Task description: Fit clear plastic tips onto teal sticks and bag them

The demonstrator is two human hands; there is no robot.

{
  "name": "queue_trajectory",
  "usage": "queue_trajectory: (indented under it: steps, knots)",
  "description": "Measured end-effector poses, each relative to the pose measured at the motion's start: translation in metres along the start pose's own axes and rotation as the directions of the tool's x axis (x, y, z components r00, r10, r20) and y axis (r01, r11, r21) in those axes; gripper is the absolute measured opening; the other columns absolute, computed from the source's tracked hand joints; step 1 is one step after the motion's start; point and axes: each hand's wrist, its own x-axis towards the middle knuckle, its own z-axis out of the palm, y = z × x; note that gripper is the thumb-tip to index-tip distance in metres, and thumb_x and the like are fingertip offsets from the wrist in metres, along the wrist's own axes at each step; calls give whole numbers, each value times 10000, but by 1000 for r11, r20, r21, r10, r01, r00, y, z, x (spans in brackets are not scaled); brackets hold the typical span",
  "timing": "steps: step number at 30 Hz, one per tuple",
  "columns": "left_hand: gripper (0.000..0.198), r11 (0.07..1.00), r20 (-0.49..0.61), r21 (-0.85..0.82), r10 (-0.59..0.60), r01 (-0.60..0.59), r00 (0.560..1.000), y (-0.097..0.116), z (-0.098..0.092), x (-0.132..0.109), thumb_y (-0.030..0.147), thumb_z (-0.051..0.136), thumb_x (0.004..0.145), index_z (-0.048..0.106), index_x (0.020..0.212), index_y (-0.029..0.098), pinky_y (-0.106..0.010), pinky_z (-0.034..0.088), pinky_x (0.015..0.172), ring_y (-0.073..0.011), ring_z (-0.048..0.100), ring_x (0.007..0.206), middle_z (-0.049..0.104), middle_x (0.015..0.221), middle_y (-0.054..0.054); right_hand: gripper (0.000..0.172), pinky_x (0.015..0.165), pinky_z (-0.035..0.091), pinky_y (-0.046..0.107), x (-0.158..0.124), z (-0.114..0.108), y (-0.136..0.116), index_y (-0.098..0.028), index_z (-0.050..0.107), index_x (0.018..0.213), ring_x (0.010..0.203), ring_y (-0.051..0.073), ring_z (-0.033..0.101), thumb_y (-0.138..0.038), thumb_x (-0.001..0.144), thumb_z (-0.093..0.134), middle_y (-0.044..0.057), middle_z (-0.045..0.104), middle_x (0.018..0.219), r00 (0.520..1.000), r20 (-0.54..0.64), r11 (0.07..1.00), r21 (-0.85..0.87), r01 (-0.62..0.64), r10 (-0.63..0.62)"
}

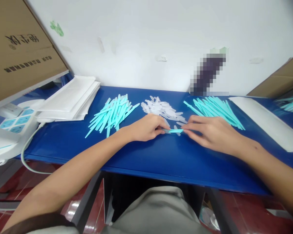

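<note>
A slim turquoise stick (175,131) stretches between my hands, low over the blue table. My left hand (150,127) pinches its left end, where a translucent cap seems to sit between thumb and fingers. The fingertips of my right hand (206,130) are closed on the stick's other end. Just beyond my hands lies a heap of translucent caps (162,109), a few of them scattered close to my fingers. To the left is a pile of turquoise sticks with pale tips (113,112). Behind my right hand is another pile of turquoise sticks (217,110).
White padded envelopes (68,97) are stacked at the left beside a white power strip (17,123) with a cable. A cardboard box (21,42) stands behind them. A long white sheet (263,123) lies on the right of the blue table (146,156). A white wall (136,42) borders the back.
</note>
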Motion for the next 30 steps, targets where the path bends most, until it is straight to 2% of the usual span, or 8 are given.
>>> queue_trajectory:
  steps: [4,9,15,17,22,27,30]
  knots:
    - [212,1000,-11,-24,-2,1,1000,-1,1,0,94,651,911,808,1011,195,-287,540,805,-174,720,855,788,984,-63,315,540,346,295,1,-1,-1,-198,781,1043,714,162,640,-287,1045,478,60,701,891,1000,-6,999,-31,5,-5]
    - [201,999,-17,-51,-9,9,1000,-1,1,-1,103,656,907,809,998,196,-284,548,794,-176,723,853,788,979,-66,348,654,402,319,4,-1,-3,-203,790,1004,783,207,615,-294,1053,459,81,679,853,998,-3,993,-95,64,-64]
    - [203,999,-17,-49,-13,13,1000,-1,0,0,101,649,904,803,996,195,-283,553,784,-171,721,839,787,975,-60,382,517,292,294,2,5,-10,-229,779,1098,599,134,569,-325,1071,410,73,711,1001,1000,4,993,-118,-27,28]
    - [207,999,-23,-35,-7,6,1000,-1,0,0,99,649,901,802,1002,195,-291,555,792,-173,719,838,786,972,-61,384,538,308,298,3,6,-12,-223,777,1101,641,156,607,-338,1073,411,71,721,948,999,2,990,-136,-38,39]
    - [190,999,-13,-30,-23,23,1000,-1,0,-1,90,649,902,789,1009,160,-281,562,758,-172,722,826,786,978,-82,351,672,378,336,5,7,-13,-197,772,1080,735,211,647,-315,1068,442,57,693,781,1000,11,984,-175,25,-23]
    - [264,984,-33,-130,-129,124,991,-3,1,-2,115,704,885,738,1146,137,-280,600,792,-169,752,846,787,1031,-111,406,506,269,299,3,4,-16,-221,763,1124,536,139,527,-332,1083,375,45,659,807,999,19,979,-202,-23,27]
    - [256,979,-29,-137,-159,153,987,-3,0,-3,131,736,868,732,1124,129,-290,611,792,-174,757,835,788,966,-100,427,473,245,291,3,5,-20,-226,758,1138,539,129,532,-354,1087,354,51,659,844,999,24,985,-172,-29,34]
